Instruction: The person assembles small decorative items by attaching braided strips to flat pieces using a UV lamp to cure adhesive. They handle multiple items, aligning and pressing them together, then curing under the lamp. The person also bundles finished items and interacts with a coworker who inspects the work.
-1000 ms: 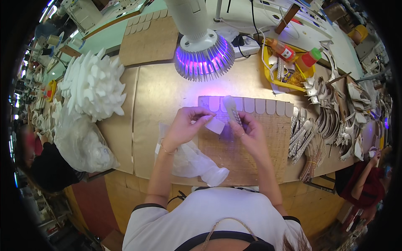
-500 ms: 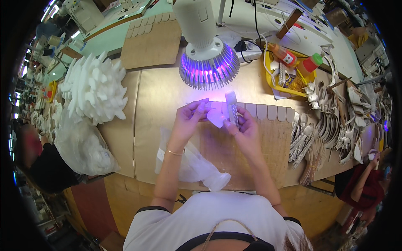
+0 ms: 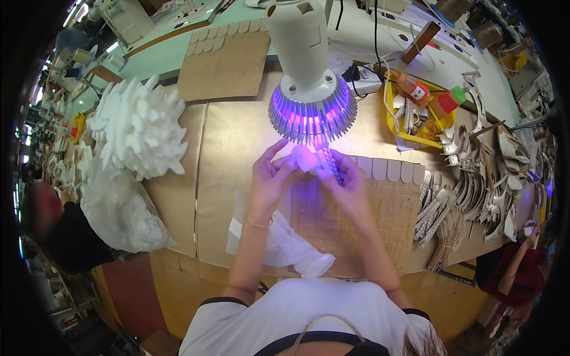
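- Head view: worn fisheye looking steeply down from close above the workbench (image 3: 237, 154), facing 12 o'clock.
- Lamp (image 3: 312, 107) at 12, forearms enter from 6.
- Edges bend at the rim.

both forearms enter from lower edge, bare, angled upward and inward, converging at centre. left hand (image 3: 268, 176) raised, index finger extended up, thumb and other fingers pinched toward right. thin bracelet on left wrist. right hand (image 3: 347, 181) raised opposite, fingers curled in pinch, knuckles outward. fingertips of both hands close together, almost meeting.
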Demonstrator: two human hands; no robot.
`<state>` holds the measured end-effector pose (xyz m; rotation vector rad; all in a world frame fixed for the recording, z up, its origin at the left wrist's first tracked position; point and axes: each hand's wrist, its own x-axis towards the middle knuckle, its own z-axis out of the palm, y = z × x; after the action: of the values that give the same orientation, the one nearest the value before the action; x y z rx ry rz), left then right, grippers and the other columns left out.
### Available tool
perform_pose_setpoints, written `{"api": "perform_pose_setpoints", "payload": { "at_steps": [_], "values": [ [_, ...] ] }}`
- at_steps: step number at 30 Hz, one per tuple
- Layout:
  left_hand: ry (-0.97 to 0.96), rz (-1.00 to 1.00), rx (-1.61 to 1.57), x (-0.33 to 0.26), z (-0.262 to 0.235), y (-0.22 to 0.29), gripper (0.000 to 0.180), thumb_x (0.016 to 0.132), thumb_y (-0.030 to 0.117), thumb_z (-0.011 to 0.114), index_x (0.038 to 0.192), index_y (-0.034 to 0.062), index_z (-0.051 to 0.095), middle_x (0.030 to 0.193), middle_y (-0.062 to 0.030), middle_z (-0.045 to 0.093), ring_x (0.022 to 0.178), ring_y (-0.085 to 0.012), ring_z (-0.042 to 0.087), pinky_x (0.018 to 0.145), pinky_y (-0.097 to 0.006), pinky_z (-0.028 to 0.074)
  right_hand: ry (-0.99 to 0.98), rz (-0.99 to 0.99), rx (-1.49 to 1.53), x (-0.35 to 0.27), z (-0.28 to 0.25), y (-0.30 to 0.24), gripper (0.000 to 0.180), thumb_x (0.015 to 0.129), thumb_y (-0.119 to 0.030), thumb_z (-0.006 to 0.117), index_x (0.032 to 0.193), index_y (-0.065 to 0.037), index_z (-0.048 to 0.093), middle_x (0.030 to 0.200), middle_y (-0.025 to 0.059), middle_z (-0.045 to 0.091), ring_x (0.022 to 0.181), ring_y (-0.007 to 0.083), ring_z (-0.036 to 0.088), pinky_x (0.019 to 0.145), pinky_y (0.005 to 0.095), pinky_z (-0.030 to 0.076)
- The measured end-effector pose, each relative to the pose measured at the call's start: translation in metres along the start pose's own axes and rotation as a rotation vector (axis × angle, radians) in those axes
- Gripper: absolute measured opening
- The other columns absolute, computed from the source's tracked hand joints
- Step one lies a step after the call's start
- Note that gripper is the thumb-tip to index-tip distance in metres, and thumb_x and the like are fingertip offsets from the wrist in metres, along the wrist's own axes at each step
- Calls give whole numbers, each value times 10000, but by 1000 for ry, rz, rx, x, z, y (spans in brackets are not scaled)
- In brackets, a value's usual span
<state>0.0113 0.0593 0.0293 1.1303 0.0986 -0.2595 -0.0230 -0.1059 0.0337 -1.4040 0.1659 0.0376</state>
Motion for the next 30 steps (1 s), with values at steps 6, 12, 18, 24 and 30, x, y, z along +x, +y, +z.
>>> {"api": "perform_pose_setpoints", "payload": {
  "at_steps": [6,12,18,24,30],
  "values": [
    [67,121,90,5,10,-1,495,869,-74,535,1321,-95,334,1044,-211,647,952,-173,637,822,-245,507,-91,46,-226,-11,-11,-7,451,915,-113,583,1333,-2,454,842,51,616,664,75,539,615,229,445],
    [85,149,112,2,15,-5,478,880,-66,523,1320,-86,337,1046,-209,646,966,-175,632,837,-252,503,-38,-50,-193,-11,-3,-12,530,909,-68,555,1396,-39,348,747,48,569,623,93,531,582,232,431],
    [78,125,108,1,13,-3,499,877,-67,527,1341,-51,342,1104,-159,614,985,-188,631,882,-329,536,-60,-9,-193,-8,-3,-12,548,907,-25,542,1389,-23,281,794,47,554,679,91,529,620,219,445],
    [102,131,95,-2,17,-1,478,886,-55,527,1316,-102,322,1051,-208,642,988,-190,629,858,-269,512,-61,-7,-198,-8,-3,-7,546,905,-31,547,1384,-23,286,802,52,558,686,96,536,618,223,459],
    [91,119,113,-2,16,-1,504,863,-67,552,1330,-57,363,1222,-144,546,1015,-191,621,855,-310,550,-16,-34,-178,-9,-3,-1,546,895,-28,545,1390,-51,317,744,54,566,638,102,531,602,249,437]
  ]
}}
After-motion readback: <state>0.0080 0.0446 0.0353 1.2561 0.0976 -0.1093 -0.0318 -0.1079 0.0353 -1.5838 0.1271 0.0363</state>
